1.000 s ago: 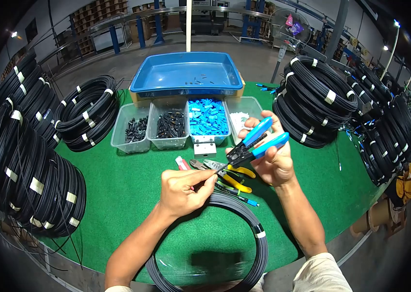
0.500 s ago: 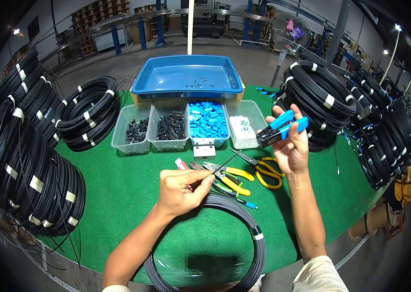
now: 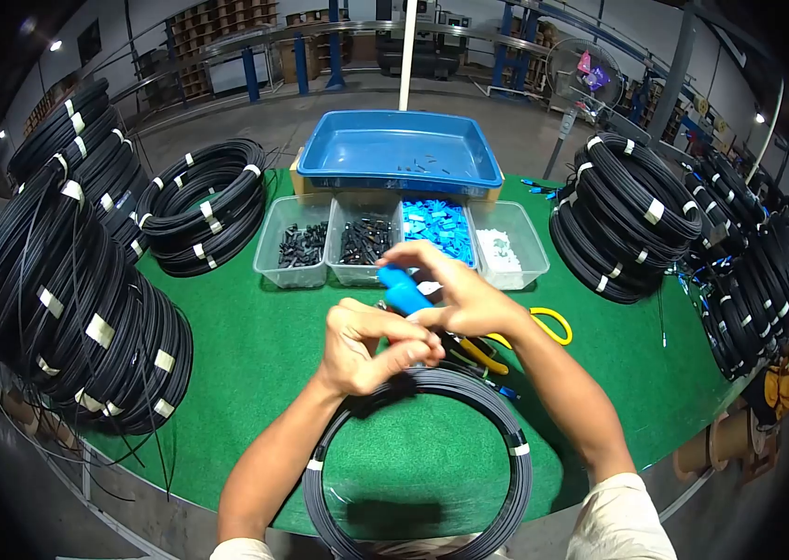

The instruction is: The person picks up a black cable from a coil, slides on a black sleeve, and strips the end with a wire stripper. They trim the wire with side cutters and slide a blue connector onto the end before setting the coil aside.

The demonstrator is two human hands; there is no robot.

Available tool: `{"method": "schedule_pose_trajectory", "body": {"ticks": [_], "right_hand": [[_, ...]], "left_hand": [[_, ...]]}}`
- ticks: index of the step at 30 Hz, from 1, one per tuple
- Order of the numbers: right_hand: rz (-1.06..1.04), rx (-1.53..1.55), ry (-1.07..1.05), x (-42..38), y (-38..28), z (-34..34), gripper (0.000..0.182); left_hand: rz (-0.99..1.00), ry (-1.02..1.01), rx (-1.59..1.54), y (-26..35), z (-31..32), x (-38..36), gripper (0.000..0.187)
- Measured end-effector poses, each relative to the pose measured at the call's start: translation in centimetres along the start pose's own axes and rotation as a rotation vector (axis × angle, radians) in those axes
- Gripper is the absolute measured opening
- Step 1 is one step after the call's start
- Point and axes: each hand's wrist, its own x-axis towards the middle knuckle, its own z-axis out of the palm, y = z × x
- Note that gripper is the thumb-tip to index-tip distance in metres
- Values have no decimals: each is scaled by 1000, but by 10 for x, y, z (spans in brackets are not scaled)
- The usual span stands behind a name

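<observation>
My left hand [image 3: 371,350] is closed in a pinch above the far side of a black cable coil [image 3: 512,499]. The cable end seen between its fingers a moment earlier is now hidden. My right hand [image 3: 469,297] is wrapped round a blue-handled wire stripper [image 3: 404,290], whose head is hidden at the left fingertips. The two hands meet, fingers touching or nearly so. Under the right hand lie yellow-handled pliers [image 3: 483,357], partly covered. Beside its wrist show the yellow handles of scissors [image 3: 555,324].
Clear bins hold black parts [image 3: 303,247], more black parts [image 3: 364,243], blue connector pieces [image 3: 438,229] and white pieces [image 3: 501,250]. Behind them is a blue tray [image 3: 394,177]. Cable coils are stacked at left [image 3: 86,327] and right [image 3: 632,219] on the green mat [image 3: 226,373].
My right hand has swung left and down with the wire stripper, from beside the white-piece bin to my left fingertips. The camera view has shifted slightly left.
</observation>
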Motion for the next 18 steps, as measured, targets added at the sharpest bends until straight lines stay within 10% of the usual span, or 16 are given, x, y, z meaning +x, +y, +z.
{"method": "schedule_pose_trajectory", "body": {"ticks": [5,8,18], "right_hand": [[-458,-349,-293,66,29,43,42],[-277,-344,-466,72,12,64,41],[-526,-393,-240,77,49,93,69]], "left_hand": [[78,-147,56,27,19,9,8],[104,-139,41,28,20,8,9],[-81,-99,-114,14,8,-1,11]]}}
